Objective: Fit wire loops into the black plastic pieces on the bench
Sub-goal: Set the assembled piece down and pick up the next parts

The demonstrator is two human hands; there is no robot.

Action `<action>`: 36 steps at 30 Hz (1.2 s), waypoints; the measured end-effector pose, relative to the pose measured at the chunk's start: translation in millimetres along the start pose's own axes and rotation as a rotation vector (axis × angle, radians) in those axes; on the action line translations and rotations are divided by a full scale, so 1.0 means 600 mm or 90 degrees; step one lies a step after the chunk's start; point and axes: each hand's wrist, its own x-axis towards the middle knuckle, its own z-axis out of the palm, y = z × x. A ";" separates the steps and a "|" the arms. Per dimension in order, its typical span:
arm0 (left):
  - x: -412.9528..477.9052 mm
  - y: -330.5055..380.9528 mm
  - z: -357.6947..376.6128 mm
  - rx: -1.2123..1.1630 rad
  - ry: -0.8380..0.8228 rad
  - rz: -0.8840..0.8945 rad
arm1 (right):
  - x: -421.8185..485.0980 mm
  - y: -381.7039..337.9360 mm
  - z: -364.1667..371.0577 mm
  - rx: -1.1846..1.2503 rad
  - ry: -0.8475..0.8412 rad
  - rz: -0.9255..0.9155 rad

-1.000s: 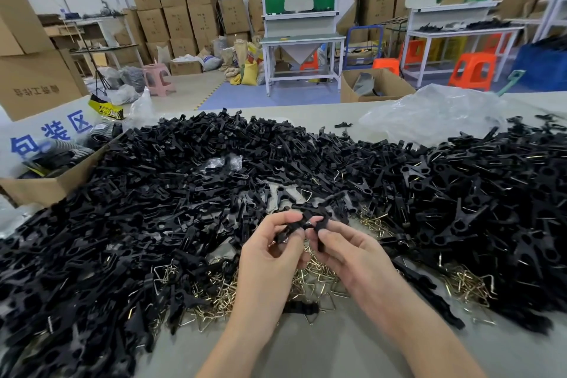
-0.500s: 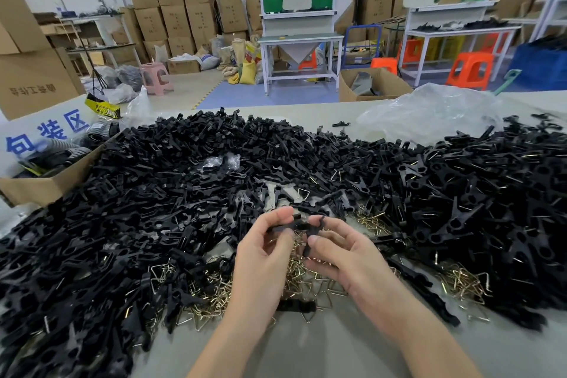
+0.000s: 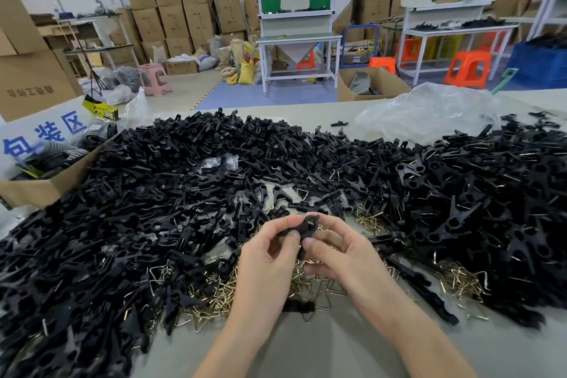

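— Both hands are pinching, do we agree? Our left hand (image 3: 270,250) holds one black plastic piece (image 3: 307,228) between thumb and curled fingers, and our right hand (image 3: 343,250) pinches the same piece from the other side, fingers curled too.

— We do. We hold it between the two hands, just above the bench (image 3: 306,353), over the wire loops (image 3: 221,291).

— How does the piece look to us?

— Matte black and narrow, with a rounded head at the top and a leg running down between our thumbs. Whether a loop sits in it we cannot tell; our fingers cover too much.

— And the loops below?

— Brass-coloured wire bent into small triangles, tangled in a loose layer under our hands and spreading to either side.

— Around that?

— A large heap of black pieces (image 3: 153,209) fills the left and middle of the bench. On the right lies a second heap (image 3: 491,193), where thin wire glints among the pieces.

— Farther out?

— A cardboard box (image 3: 46,190) sits at the left edge, touching the heap, and a crumpled clear plastic bag (image 3: 429,110) lies on the far right of the bench.
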 end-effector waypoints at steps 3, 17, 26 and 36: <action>-0.001 -0.002 0.002 0.011 0.014 0.009 | -0.001 0.001 0.000 -0.012 0.010 -0.009; 0.002 -0.002 -0.007 0.077 0.005 0.032 | 0.002 0.003 -0.005 -0.027 0.042 -0.033; 0.001 -0.002 -0.007 0.073 0.002 0.035 | 0.001 0.007 -0.006 -0.032 0.043 -0.025; 0.000 -0.004 -0.007 0.097 -0.020 0.059 | 0.000 0.003 -0.006 -0.044 0.039 -0.041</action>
